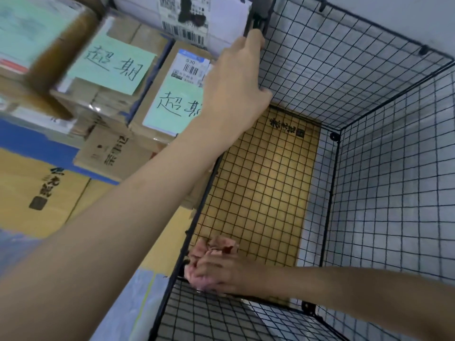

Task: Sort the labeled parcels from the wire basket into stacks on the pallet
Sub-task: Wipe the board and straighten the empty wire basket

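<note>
While left hand (pixel 236 77) grips wire basket (pixel 344 77), right hand (pixel 216 274) apparently clutches something pink (pixel 218 246).

I see the wire basket (pixel 357 77) open above, free inside down to a flat cardboard sheet (pixel 266 188). My left hand (pixel 234 77) grips its left rim. My right hand (pixel 221 274), clutching a pink wad (pixel 216 244), blocks the near corner. Parcels (pixel 170 94) crowd just outside.

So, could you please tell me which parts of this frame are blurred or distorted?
Head view: the upper-left boxes smear with motion blur; the green label is legible; the wire basket bows slightly from the wide-angle lens; the right hand gripping a pink wad looks soft.
</note>
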A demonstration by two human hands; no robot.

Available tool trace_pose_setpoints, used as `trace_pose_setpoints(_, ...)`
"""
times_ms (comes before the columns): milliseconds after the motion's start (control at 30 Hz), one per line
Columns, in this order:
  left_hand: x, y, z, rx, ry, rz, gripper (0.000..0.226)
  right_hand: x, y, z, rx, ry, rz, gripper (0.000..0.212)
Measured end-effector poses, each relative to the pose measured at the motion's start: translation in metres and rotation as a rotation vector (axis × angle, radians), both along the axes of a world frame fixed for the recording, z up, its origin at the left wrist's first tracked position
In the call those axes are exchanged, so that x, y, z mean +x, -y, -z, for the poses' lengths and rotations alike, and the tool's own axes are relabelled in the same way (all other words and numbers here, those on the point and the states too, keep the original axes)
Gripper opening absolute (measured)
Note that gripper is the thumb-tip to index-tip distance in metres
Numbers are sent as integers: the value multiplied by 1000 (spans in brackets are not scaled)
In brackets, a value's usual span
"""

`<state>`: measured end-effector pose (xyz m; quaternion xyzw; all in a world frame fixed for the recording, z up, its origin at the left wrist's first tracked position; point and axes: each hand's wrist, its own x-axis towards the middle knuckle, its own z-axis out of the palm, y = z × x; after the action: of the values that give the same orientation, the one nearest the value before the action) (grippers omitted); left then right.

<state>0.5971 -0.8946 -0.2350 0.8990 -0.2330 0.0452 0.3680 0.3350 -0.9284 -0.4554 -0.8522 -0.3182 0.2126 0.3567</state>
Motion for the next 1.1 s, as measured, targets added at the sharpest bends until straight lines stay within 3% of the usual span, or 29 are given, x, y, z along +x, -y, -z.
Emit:
trace_pose_setpoints(100,-1,1,0,0,4,-2,55,17,17,-18,-73,13,53,39)
trace_pose_setpoints(300,0,0,0,15,7,9,51,43,38,-29,-412,381,287,39)
trace_pose_setpoints(400,0,0,-1,19,1,18,50,37,38,-21,-429,500,260,44)
trace_pose_setpoints(467,1,0,0,24,1,17,50,36,37,-15,-316,414,222,60)
trace_pose_setpoints(567,0,0,0,25,10,18,51,34,39,-12,-204,317,136,39)
trace_pose_setpoints(933,0,0,1,42,21,22,52,35,14,-4,-328,208,282,52)
trace_pose_setpoints(1100,0,0,0,37,21,19,53,19,-16,-9,-218,63,406,58)
